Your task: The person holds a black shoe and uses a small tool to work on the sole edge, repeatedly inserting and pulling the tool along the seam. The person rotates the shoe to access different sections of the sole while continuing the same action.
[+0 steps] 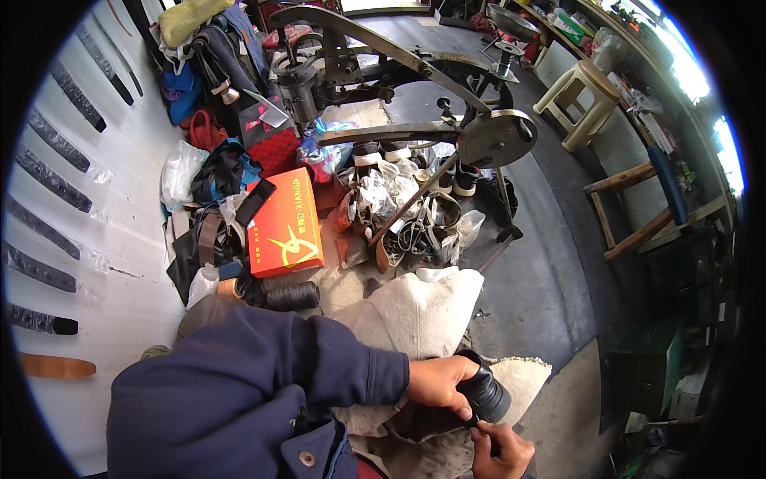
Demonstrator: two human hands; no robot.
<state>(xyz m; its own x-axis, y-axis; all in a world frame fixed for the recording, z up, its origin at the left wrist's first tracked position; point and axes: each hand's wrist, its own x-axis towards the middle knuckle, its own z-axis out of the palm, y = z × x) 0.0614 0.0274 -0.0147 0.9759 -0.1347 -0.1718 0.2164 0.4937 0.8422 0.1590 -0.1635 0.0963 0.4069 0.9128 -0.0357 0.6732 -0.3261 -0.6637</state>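
Note:
My left hand [440, 382] grips a black shoe [488, 393] by its rounded end, holding it over a dirty white cloth [415, 315] on my lap. My right hand [499, 451] is closed just below the shoe, pinching something small and dark against it; I cannot tell what it is. A dark blue sleeve [263, 375] covers my left arm up to the wrist.
An old metal stitching machine [431, 104] with a round wheel stands ahead. Around its base lie an orange box [284, 223], black thread spools [291, 295], bagged shoes and bags. A beige plastic stool [581, 100] and a wooden chair [638, 207] stand at right. Dark strips hang on the left wall.

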